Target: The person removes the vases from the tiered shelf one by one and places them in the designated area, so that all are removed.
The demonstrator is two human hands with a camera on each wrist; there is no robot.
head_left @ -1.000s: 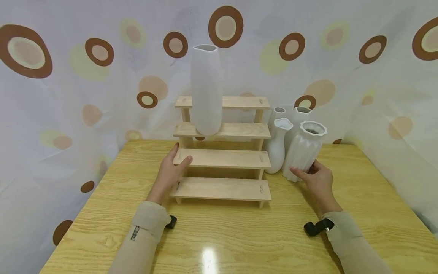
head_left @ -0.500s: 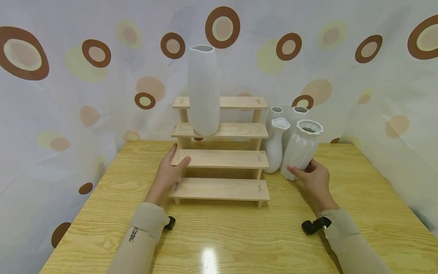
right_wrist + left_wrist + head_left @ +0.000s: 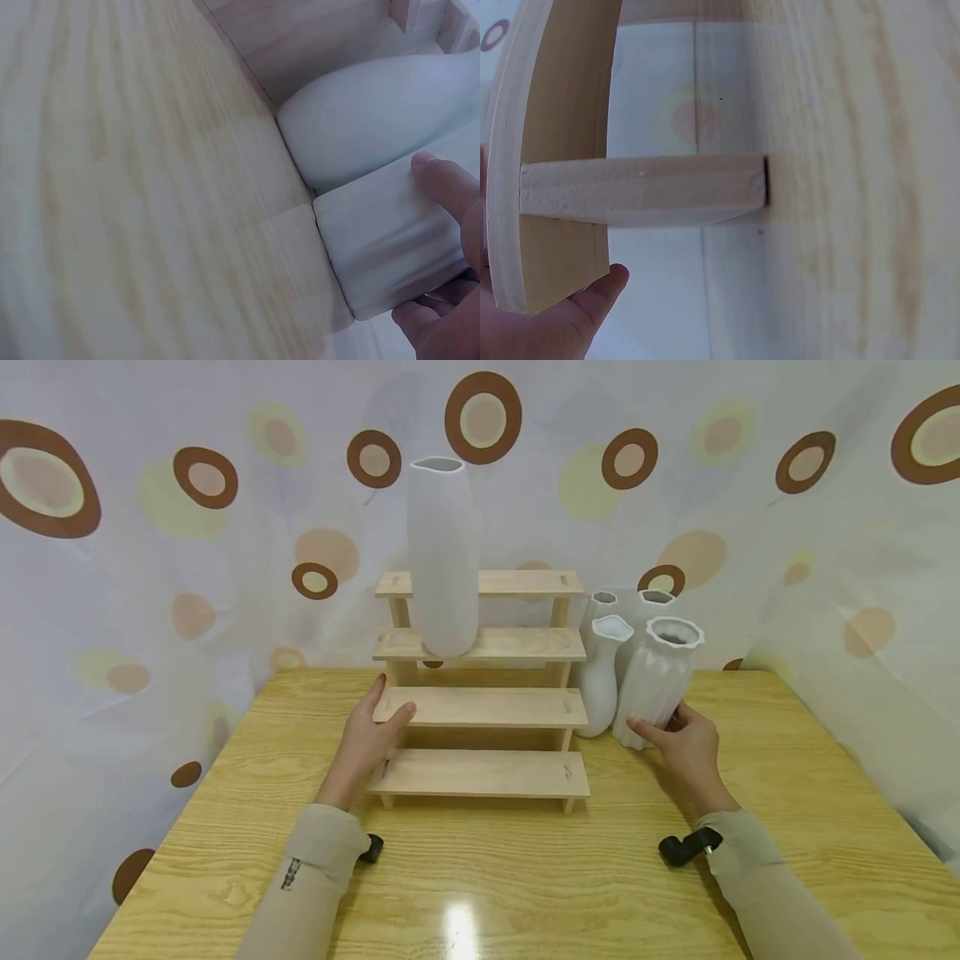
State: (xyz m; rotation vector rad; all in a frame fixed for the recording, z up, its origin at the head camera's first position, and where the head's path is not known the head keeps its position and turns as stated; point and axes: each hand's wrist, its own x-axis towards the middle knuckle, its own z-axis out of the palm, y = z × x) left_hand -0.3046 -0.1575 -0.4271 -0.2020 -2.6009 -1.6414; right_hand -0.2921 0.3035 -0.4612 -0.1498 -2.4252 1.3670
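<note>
My left hand (image 3: 365, 739) grips the left end of a four-step wooden display stand (image 3: 483, 706), thumb on top of a middle shelf. In the left wrist view, a fingertip (image 3: 615, 279) shows past the shelf's end. My right hand (image 3: 686, 747) holds a white fluted vase (image 3: 654, 687) low on its body, thumb in front and fingers at its right side. The vase's base is down at the tabletop. In the right wrist view it lies right alongside a smooth white bulb-shaped vase (image 3: 360, 124), which stands beside the stand.
A tall white vase (image 3: 444, 560) stands on the stand's second shelf from the top, left of centre. Two more white vases, one slim (image 3: 602, 603) and one wider (image 3: 656, 602), are partly hidden behind the front pair. Beneath everything is a wood-grain table (image 3: 555, 877) before a patterned backdrop (image 3: 247, 552).
The fluted vase and my right hand have moved slightly left and back, closer to the other vases. My left hand keeps its place on the stand. The head view has shifted a little.
</note>
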